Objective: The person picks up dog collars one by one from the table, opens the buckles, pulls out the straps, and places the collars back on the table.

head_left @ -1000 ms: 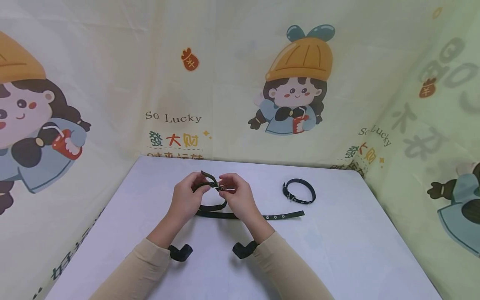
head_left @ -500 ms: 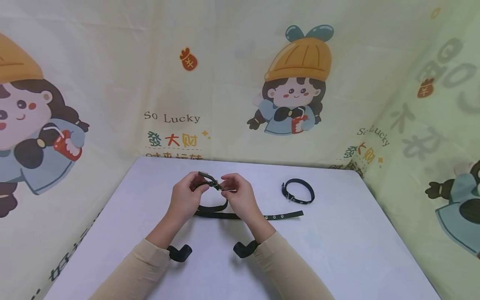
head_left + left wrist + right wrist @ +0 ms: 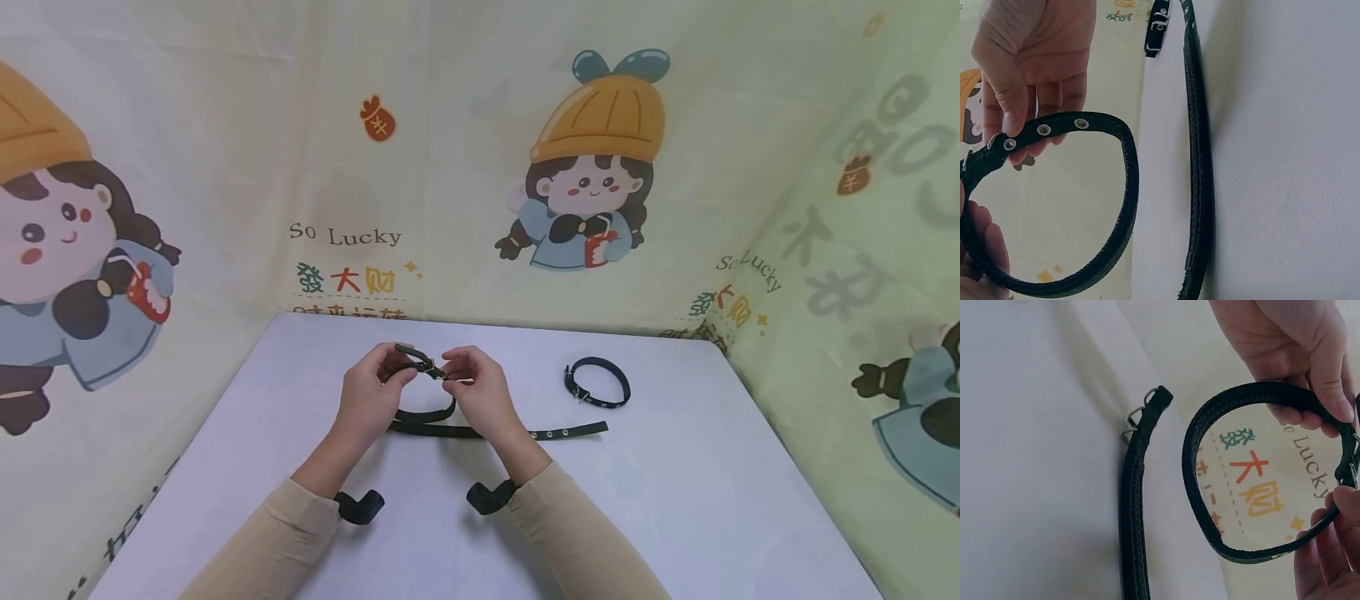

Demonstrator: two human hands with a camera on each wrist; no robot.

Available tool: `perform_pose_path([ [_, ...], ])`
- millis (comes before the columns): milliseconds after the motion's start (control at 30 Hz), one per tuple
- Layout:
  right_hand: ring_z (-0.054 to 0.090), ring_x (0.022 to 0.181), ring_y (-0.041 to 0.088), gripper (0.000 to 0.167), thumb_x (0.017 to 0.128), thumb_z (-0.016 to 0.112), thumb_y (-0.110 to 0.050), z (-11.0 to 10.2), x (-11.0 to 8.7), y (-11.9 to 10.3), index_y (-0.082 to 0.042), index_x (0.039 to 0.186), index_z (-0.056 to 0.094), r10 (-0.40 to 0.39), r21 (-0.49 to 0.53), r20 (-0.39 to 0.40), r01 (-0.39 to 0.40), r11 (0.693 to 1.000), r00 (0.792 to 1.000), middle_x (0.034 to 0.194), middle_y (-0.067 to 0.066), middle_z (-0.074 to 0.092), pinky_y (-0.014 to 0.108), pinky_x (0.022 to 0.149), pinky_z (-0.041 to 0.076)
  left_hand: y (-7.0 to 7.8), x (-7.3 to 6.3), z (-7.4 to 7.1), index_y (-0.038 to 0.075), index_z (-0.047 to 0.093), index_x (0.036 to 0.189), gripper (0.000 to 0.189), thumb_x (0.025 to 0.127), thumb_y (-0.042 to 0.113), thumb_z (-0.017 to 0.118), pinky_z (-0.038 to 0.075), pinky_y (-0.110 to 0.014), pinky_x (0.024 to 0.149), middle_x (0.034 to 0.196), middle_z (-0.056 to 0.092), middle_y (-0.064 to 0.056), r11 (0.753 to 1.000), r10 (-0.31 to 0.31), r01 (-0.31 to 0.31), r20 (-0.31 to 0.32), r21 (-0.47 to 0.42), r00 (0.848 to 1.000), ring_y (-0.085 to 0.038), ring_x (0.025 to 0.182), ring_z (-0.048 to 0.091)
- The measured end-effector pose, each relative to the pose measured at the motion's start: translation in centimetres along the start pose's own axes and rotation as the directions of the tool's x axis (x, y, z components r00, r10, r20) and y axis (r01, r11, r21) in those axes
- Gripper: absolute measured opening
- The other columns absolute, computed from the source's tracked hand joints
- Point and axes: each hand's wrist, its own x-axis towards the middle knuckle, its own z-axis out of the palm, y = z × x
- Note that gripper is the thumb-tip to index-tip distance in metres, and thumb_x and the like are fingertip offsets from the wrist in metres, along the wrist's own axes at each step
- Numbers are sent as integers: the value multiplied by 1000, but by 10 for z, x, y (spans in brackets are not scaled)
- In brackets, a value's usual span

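The left hand (image 3: 367, 390) and right hand (image 3: 482, 396) are sitting slightly farther apart than a second ago, both pinching a looped collar (image 3: 1131, 175) above the straight collar (image 3: 435, 431); the loop is probably being drawn snug. A fastened collar (image 3: 598, 361) is lying beyond the straight collar's right end, on the surface (image 3: 675, 500). Three collars and two hands are showing.

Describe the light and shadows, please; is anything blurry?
Head view: soft, faint shadows on the white table, the cloth greener at right; left wrist view: a soft-edged shadow beside the lying strap, no strong glare on the looped strap; right wrist view: rather dim, yet the printed letters read clearly.
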Motion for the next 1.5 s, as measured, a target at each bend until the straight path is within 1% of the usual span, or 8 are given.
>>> perform_pose_path([
  [200,71,98,19,35,95,74,8,0,0,2,-14,123,72,6,3,1,-6,1000,1000,106,9,74,42,96,62,2,-1,1,11,69,127,32,97,2,77,53,-13,80,109,76,-7,1000,-10,10,-5,-7,1000,-20,98,71],
  [300,71,99,19,36,96,74,7,-1,0,2,-14,124,72,15,2,-2,-15,1000,1000,106,8,73,42,96,62,2,-1,1,11,69,128,33,98,2,77,53,-12,80,109,76,-8,1000,-20,20,-9,-14,1000,-21,99,71],
  [500,70,100,20,36,95,72,8,-4,-1,4,-11,126,71,13,-13,-29,-14,1000,999,108,9,73,41,94,62,4,0,-1,12,69,132,35,99,3,75,53,-14,78,111,75,-8,999,-46,45,-20,-30,999,-22,100,69],
  [733,69,102,22,36,95,69,11,-6,0,7,-9,125,71,-4,4,-37,4,1000,999,110,13,73,38,92,61,3,1,-3,12,70,132,34,99,3,75,52,-14,78,111,73,-8,999,-41,41,-25,-34,999,-21,101,68],
  [967,69,103,23,36,95,69,10,-7,-1,8,-11,124,71,1,7,-43,-1,1000,999,112,12,74,38,92,61,2,-1,-4,11,69,134,33,101,4,73,52,-14,78,114,71,-9,999,-37,36,-18,-37,999,-21,102,67],
  [1100,69,102,22,36,95,70,10,-8,-1,11,-11,124,71,2,1,-54,-2,1000,999,112,11,74,36,90,61,3,-2,-5,12,69,135,33,103,8,73,52,-14,79,117,71,-8,999,-40,40,-16,-32,999,-21,104,67],
  [1267,69,101,22,35,95,70,9,-10,-1,12,-10,123,71,0,-6,-65,0,1000,998,110,11,74,35,88,60,4,-2,-5,14,69,134,34,101,13,76,52,-14,79,117,72,-6,999,-52,52,-34,-18,998,-20,102,67],
  [1500,70,101,22,33,96,71,7,-13,-2,12,-10,124,71,10,-18,-64,-11,1000,998,110,11,74,31,85,59,4,-2,-4,14,71,130,32,100,10,78,52,-12,79,113,72,-6,998,-56,56,-71,-2,996,-20,102,67],
])
